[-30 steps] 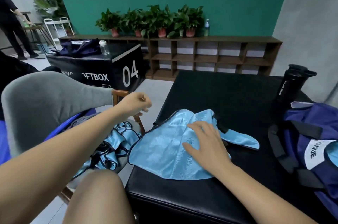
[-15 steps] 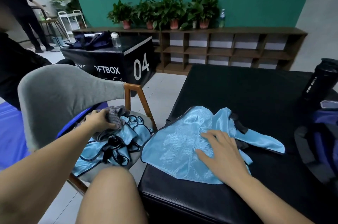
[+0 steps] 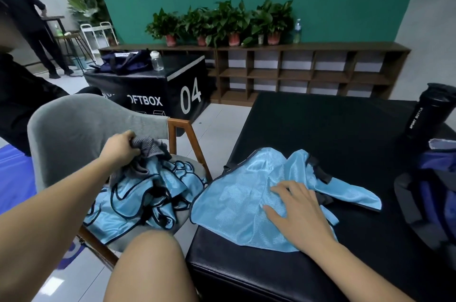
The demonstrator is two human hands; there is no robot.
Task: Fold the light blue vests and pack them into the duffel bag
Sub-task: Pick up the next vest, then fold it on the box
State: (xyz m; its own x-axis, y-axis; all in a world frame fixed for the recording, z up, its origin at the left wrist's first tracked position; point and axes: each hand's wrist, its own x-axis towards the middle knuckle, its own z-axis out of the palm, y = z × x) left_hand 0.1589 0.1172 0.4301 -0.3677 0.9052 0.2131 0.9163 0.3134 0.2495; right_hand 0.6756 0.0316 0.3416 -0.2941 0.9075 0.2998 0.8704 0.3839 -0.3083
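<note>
Since a second ago the left grip (image 3: 121,147) has dropped from mid-air to the chair (image 3: 74,124) on the person's left. Its curled fingers now hold a grey cloth (image 3: 148,145) atop a heap of light blue vests (image 3: 148,193) on the seat. That arm reaches forward, nearly straight. The right grip (image 3: 298,213) stays open and flat, fingers spread, palm pressing one vest (image 3: 234,203) laid out on the black bench (image 3: 333,134). The bag (image 3: 434,178) sits at the bench's right edge, apart from that vest, near a black bottle (image 3: 429,109).
</note>
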